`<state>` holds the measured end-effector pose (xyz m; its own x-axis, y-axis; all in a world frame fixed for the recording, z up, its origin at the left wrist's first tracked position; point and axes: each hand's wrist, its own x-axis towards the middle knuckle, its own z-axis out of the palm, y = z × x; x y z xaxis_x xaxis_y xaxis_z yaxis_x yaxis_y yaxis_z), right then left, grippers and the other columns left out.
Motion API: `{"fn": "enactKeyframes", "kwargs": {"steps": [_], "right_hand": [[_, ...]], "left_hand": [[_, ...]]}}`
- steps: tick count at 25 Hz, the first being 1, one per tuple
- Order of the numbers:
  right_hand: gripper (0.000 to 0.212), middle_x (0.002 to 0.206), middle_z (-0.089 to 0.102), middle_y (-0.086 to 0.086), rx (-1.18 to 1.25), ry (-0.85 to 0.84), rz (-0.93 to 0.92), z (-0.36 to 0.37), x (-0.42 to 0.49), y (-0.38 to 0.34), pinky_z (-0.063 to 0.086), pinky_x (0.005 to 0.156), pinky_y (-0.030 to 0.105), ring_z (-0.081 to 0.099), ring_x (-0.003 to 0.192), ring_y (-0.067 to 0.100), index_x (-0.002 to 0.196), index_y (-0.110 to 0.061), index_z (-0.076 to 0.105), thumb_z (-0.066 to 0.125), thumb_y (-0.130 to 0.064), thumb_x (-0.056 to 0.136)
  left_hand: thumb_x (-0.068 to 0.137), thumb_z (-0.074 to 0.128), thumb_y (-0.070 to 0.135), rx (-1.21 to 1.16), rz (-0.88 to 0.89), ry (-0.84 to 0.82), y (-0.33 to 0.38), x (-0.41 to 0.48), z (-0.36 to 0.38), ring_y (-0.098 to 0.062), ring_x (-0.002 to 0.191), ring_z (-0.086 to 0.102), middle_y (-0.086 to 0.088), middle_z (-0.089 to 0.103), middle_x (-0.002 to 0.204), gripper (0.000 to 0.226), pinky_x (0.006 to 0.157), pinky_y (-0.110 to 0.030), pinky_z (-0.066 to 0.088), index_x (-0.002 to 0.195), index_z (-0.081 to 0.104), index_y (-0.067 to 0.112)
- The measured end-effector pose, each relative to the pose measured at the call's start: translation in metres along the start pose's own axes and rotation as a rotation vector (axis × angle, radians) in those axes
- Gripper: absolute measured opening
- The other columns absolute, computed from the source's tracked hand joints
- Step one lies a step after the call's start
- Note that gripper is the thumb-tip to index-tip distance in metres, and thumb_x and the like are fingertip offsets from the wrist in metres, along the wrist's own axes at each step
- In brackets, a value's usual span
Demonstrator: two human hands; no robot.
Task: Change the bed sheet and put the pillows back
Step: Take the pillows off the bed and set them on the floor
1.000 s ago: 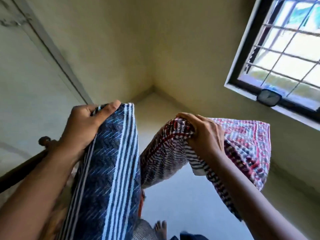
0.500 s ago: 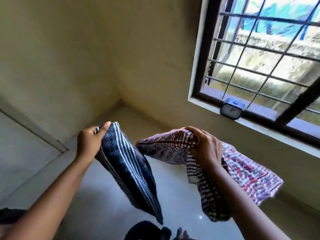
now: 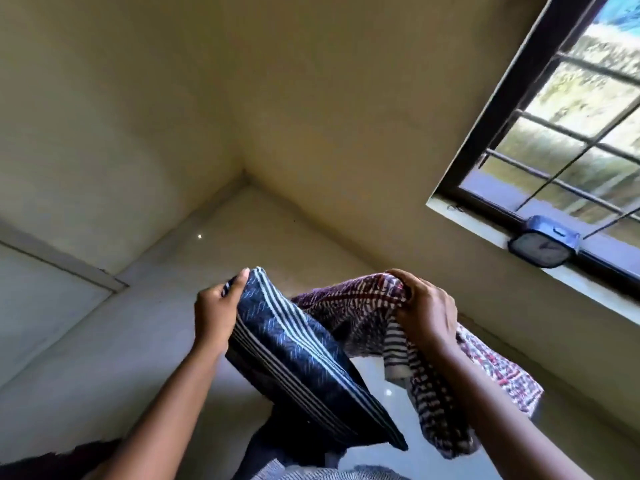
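Blue pillow (image 3: 294, 358) now overlaps red pillow (image 3: 346, 306), previously just apart.

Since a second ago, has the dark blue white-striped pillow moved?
Yes: the dark blue white-striped pillow now sits lower, further below the wall-floor corner.

Blue-striped pillow (image 3: 304, 368), red-patterned pillow (image 3: 353, 306)

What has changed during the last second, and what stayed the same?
Both arms have stretched out, carrying the blue striped pillow and the red patterned pillow farther from the camera; the blue one now tilts. The left hand and right hand keep their grips.
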<state>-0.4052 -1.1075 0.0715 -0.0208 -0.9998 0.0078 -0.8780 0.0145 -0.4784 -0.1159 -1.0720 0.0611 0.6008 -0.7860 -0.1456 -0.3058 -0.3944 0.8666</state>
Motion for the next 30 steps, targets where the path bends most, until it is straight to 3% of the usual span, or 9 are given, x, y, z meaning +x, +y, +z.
{"fn": "enactKeyframes", "kwargs": {"steps": [6,10,15,20,23,25,27,30], "right_hand": [[0.052,0.108,0.07,0.003,-0.042,-0.145,-0.016,0.092,0.104,-0.09,0.045,0.076,0.031,0.063,0.1,0.029,0.119,-0.036,0.06,0.064,-0.018,0.071],[0.052,0.106,0.069,0.009,-0.078,-0.145,-0.089,0.159,0.18,-0.143,0.049,0.074,0.034,0.065,0.094,0.033,0.122,-0.039,0.057,0.063,-0.02,0.074],[0.06,0.111,0.068,0.005,-0.218,-0.094,-0.46,0.218,0.232,-0.159,0.043,0.078,0.039,0.063,0.096,0.029,0.12,-0.026,0.062,0.079,-0.018,0.063],[0.04,0.115,0.065,0.005,-0.088,-0.267,-0.487,0.246,0.2,-0.151,0.045,0.08,0.041,0.059,0.102,0.032,0.117,-0.019,0.064,0.058,-0.01,0.078],[0.032,0.12,0.063,0.004,0.092,-0.332,-0.384,0.225,0.166,-0.157,0.048,0.09,0.037,0.059,0.107,0.026,0.12,-0.018,0.062,0.056,-0.022,0.088],[0.034,0.121,0.061,-0.003,0.263,-0.429,-0.209,0.201,0.142,-0.166,0.048,0.089,0.028,0.059,0.106,0.015,0.123,-0.022,0.059,0.058,-0.033,0.091],[0.052,0.124,0.057,-0.008,0.449,-0.622,-0.007,0.183,0.122,-0.171,0.046,0.089,0.02,0.058,0.108,0.009,0.13,-0.026,0.052,0.064,-0.044,0.083],[0.098,0.136,0.048,-0.003,0.449,-0.854,0.075,0.185,0.095,-0.167,0.041,0.103,0.029,0.05,0.123,0.014,0.143,-0.031,0.031,0.071,-0.065,0.06]], "left_hand": [[0.075,0.063,0.058,0.119,-0.075,-0.121,-0.049,0.089,-0.027,-0.015,0.044,0.022,0.008,0.016,0.042,0.062,0.051,-0.03,0.016,0.046,0.022,0.02],[0.084,0.065,0.037,0.17,0.052,-0.127,-0.055,0.134,-0.04,-0.011,0.043,0.025,0.009,0.016,0.043,0.059,0.046,-0.023,0.016,0.049,0.019,0.024],[0.084,0.066,0.019,0.199,0.128,-0.107,-0.05,0.179,-0.049,-0.006,0.039,0.035,0.001,0.029,0.034,0.061,0.042,-0.014,0.024,0.046,0.02,0.029],[0.086,0.065,0.02,0.24,0.129,-0.141,-0.048,0.213,-0.049,-0.006,0.041,0.04,0.009,0.024,0.038,0.06,0.042,-0.014,0.026,0.044,0.023,0.028],[0.087,0.063,0.027,0.251,0.105,-0.152,-0.046,0.226,-0.044,-0.009,0.038,0.027,0.005,0.025,0.04,0.058,0.043,-0.017,0.026,0.044,0.024,0.023],[0.088,0.061,0.031,0.249,0.082,-0.171,-0.043,0.231,-0.038,-0.013,0.042,0.026,0.002,0.026,0.042,0.057,0.043,-0.02,0.025,0.046,0.024,0.019],[0.088,0.06,0.034,0.232,0.039,-0.187,-0.038,0.23,-0.029,-0.015,0.043,0.025,0.001,0.025,0.043,0.058,0.045,-0.022,0.02,0.047,0.023,0.017],[0.087,0.06,0.04,0.213,-0.026,-0.188,-0.028,0.223,-0.013,-0.017,0.046,0.029,-0.002,0.03,0.045,0.059,0.051,-0.031,0.021,0.047,0.025,0.014]]}}
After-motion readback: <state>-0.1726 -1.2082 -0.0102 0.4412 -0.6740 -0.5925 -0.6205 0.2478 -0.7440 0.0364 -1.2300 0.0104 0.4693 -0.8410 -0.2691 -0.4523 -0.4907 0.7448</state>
